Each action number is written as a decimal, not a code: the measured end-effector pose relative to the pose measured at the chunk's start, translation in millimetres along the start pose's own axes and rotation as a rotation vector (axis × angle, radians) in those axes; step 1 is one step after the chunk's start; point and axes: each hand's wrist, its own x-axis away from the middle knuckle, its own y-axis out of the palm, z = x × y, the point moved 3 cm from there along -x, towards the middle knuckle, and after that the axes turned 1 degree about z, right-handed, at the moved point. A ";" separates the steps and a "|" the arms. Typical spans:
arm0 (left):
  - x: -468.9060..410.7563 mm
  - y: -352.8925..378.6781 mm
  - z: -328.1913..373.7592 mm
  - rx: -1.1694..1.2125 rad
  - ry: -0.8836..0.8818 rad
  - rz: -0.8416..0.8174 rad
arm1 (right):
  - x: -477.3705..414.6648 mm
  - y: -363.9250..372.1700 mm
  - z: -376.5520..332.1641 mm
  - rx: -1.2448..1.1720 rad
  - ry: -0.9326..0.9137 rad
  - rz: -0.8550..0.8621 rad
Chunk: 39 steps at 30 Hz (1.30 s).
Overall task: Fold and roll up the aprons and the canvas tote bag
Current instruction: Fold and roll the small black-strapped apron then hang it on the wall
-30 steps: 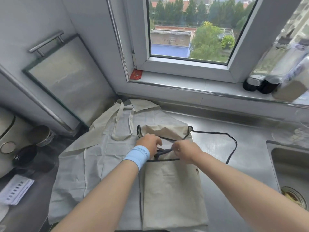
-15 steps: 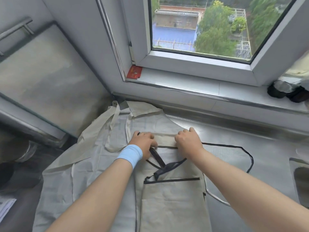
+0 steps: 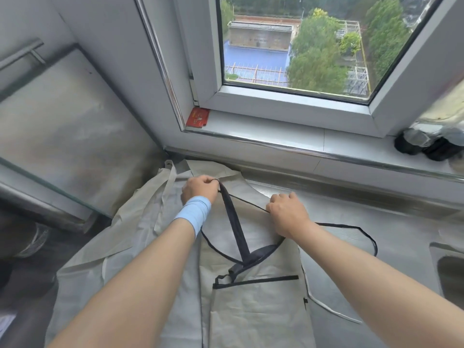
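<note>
A beige apron with black trim lies folded lengthwise on the steel counter, on top of a plain pale apron spread out to its left. My left hand, with a blue wristband, pinches the black neck strap and holds it stretched toward the window. My right hand has its fingers curled on the top edge of the trimmed apron. A thin black tie loops off to the right across the counter. No tote bag is in sight.
A glass-fronted panel leans at the left. The window sill runs behind the counter, with a red card at its left corner and dark-capped bottles at right. A sink opens at the right edge.
My left hand has moved away from me, pulling the black strap out taut. My right hand has stayed on the apron's top edge. The camera has tipped closer to the window.
</note>
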 end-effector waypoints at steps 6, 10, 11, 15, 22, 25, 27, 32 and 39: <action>-9.9 1.1 4.1 0.451 -0.372 -0.223 | -14.5 -20.5 35.6 -0.753 0.664 0.009; -14.7 17.2 -14.1 0.451 -0.202 -0.204 | -18.3 -28.8 37.2 -1.487 0.730 0.218; -7.1 15.4 -14.6 0.322 -0.108 -0.157 | -15.8 -31.2 34.6 -1.472 0.657 0.261; 29.2 23.6 -14.7 -0.259 0.093 -0.231 | 4.6 -27.4 13.4 -0.942 0.456 0.242; 71.6 56.1 -23.3 -0.863 0.086 -0.622 | 19.8 -0.3 -32.7 -0.595 0.334 -0.355; 73.3 62.4 -28.2 -0.909 0.123 -0.582 | 16.3 -4.4 -34.5 -0.912 0.372 -0.306; 70.7 60.4 -27.9 -0.827 0.105 -0.568 | 10.9 -14.7 -29.6 -1.163 0.461 -0.225; 38.0 33.3 -5.0 0.295 -0.196 -0.392 | -6.2 -35.6 -13.2 -1.891 0.659 0.005; 17.7 2.1 -4.5 0.448 -0.070 -0.163 | 2.0 -27.5 -15.4 -1.313 0.554 0.012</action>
